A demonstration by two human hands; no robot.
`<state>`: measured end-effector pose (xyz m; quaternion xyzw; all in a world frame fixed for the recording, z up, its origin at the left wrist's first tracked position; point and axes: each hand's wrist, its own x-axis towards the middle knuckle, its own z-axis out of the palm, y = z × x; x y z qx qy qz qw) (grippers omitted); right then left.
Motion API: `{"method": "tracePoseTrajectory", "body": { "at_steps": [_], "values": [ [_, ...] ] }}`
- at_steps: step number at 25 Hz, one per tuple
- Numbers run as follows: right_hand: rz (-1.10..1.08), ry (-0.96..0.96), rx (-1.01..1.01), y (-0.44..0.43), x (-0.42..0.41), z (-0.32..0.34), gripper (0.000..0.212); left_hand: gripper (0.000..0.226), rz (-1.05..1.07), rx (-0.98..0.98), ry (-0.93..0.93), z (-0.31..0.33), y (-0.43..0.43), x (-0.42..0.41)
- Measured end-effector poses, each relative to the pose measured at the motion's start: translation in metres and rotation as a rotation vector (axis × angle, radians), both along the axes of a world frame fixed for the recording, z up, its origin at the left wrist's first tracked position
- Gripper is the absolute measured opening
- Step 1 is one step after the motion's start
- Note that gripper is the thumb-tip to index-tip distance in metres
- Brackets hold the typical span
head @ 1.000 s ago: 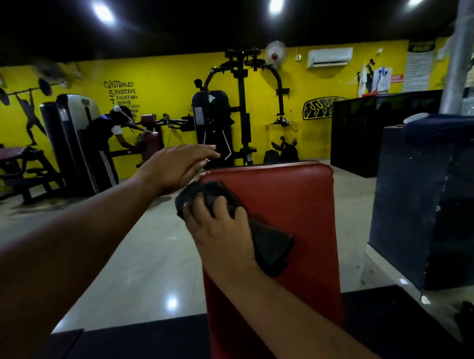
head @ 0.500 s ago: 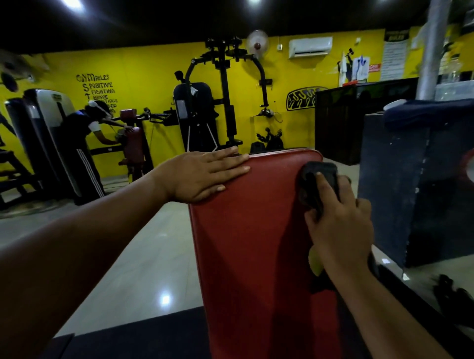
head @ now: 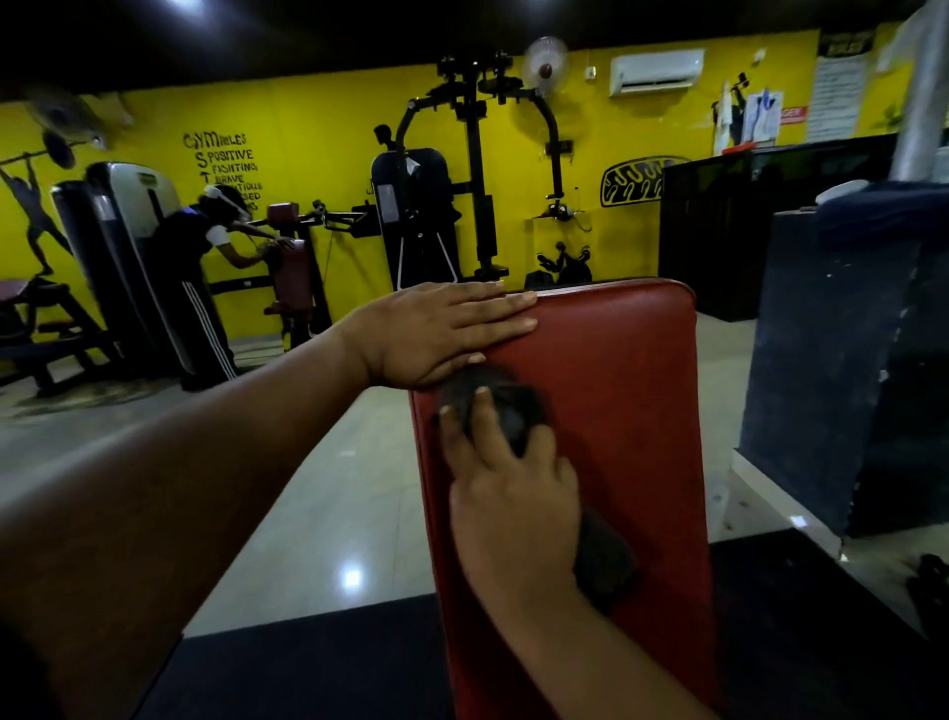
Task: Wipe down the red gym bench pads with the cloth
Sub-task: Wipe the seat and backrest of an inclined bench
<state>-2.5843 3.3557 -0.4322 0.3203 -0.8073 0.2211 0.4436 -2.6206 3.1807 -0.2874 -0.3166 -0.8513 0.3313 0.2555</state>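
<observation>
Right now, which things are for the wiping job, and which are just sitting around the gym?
For the job: red bench pad, dark cloth, right hand holding the cloth on the pad, left hand resting flat on the pad's top.

Just around: cable machine, wall fan, air conditioner, another person at a far machine, dark block on the right.

Dim indoors, lit by a ceiling lamp (head: 182, 5) at the top edge. Glare spot on the glossy floor (head: 352, 578). Dark corners, bowed lines toward the edges. Motion blur on the right hand (head: 513, 509) and cloth (head: 516, 413); soft, grainy background.
</observation>
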Motion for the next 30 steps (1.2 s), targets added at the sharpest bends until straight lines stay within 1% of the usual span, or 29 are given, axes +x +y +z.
{"method": "tracePoseTrajectory", "body": {
  "at_steps": [3,5,7,10,12,14,17,20,21,23,25,28,30],
  "values": [
    [0.075,0.095,0.159,-0.015,0.014,-0.010,0.051,0.050,0.026,0.003,0.066,-0.004,0.002,0.005],
    [0.114,0.168,0.201,-0.004,0.004,-0.013,0.051,0.050,0.050,0.004,0.126,-0.013,0.003,0.009],
    [0.122,0.207,0.202,0.017,-0.013,-0.018,0.051,0.051,0.065,-0.013,0.174,-0.019,0.005,0.011],
    [0.054,0.187,0.145,0.052,-0.038,-0.025,0.052,0.055,0.061,-0.035,0.200,-0.017,0.012,0.010],
    [-0.014,0.109,0.081,0.078,-0.057,-0.021,0.055,0.058,0.059,0.004,0.206,-0.017,0.017,0.009],
    [-0.077,-0.039,-0.024,0.101,-0.074,-0.015,0.065,0.058,0.041,0.040,0.240,-0.022,0.019,0.008],
    [-0.140,-0.262,-0.204,0.116,-0.079,-0.020,0.076,0.054,-0.065,-0.034,0.260,-0.029,0.013,0.005],
    [-0.183,-0.486,-0.364,0.102,-0.063,-0.037,0.077,0.054,-0.127,-0.110,0.176,-0.028,0.013,0.001],
    [-0.171,-0.487,-0.354,0.093,-0.052,-0.043,0.079,0.054,-0.120,-0.122,0.154,-0.027,0.014,0.001],
    [-0.099,-0.415,-0.237,0.072,-0.028,-0.055,0.085,0.051,-0.109,-0.108,0.126,-0.027,0.014,0.000],
    [-0.014,-0.360,-0.130,0.049,-0.006,-0.059,0.087,0.045,-0.126,-0.067,0.107,-0.027,0.012,-0.002],
    [0.044,-0.295,-0.019,0.017,0.016,-0.052,0.082,0.041,-0.128,-0.070,0.110,-0.026,0.010,-0.003],
    [0.048,-0.206,0.031,0.001,0.024,-0.043,0.078,0.041,-0.102,-0.078,0.104,-0.026,0.010,-0.002]
  ]
}}
